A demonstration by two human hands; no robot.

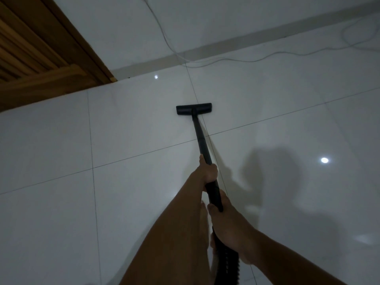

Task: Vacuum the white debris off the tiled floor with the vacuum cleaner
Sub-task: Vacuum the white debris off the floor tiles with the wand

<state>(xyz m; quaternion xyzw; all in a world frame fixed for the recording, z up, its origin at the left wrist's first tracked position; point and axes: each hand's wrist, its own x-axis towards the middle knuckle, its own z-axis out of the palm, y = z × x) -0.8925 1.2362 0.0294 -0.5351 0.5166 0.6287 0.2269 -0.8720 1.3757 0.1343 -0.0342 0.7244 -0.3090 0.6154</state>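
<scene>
Nearest me, my right grip point(226, 221) clenches the wand point(202, 140) by the hose point(226, 262); my left grip point(208, 171) clasps it further down to steer. I judge the nozzle point(194, 109) lies flat on the floor point(123, 202) for suction; I spot no debris.

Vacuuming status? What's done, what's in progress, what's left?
Done: the tiled floor near the person shows no white debris, though the light is dim. In hand: left hand and right hand grip the wand, floor head flat on a tile. Left: probably the strip by the wall and white cable.
</scene>
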